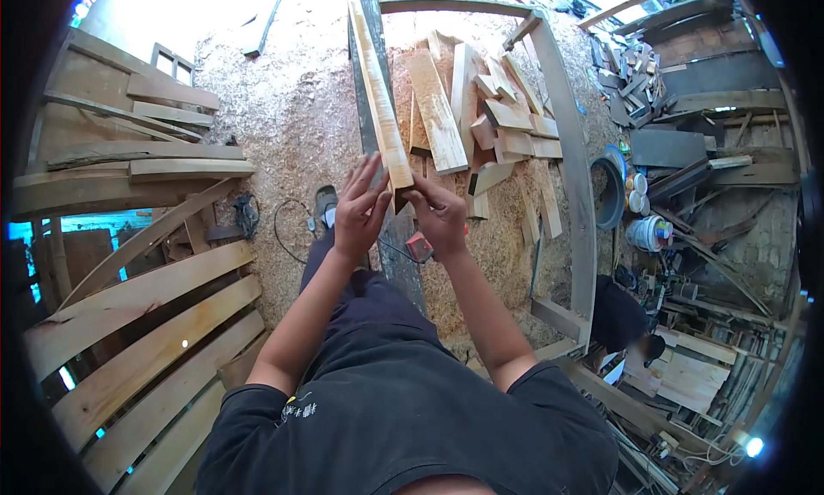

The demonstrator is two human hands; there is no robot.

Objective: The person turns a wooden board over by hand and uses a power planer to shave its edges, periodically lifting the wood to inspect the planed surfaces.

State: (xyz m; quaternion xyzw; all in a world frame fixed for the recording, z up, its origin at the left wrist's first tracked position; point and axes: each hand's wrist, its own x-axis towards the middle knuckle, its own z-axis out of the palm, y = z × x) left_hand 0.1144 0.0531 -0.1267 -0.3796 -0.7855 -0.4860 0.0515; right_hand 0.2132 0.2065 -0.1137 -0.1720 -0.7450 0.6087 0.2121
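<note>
left hand (355,208), loosely open, lies along the long board's (378,96) left edge; right hand (440,219) curls at its near corner, clasp unclear; shavings-strewn floor (283,122) opens leftward.

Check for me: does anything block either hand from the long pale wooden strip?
Nothing visible does. The left hand and right hand are at the near end of the wooden strip, on either side. The loose boards lie off to its right.
</note>
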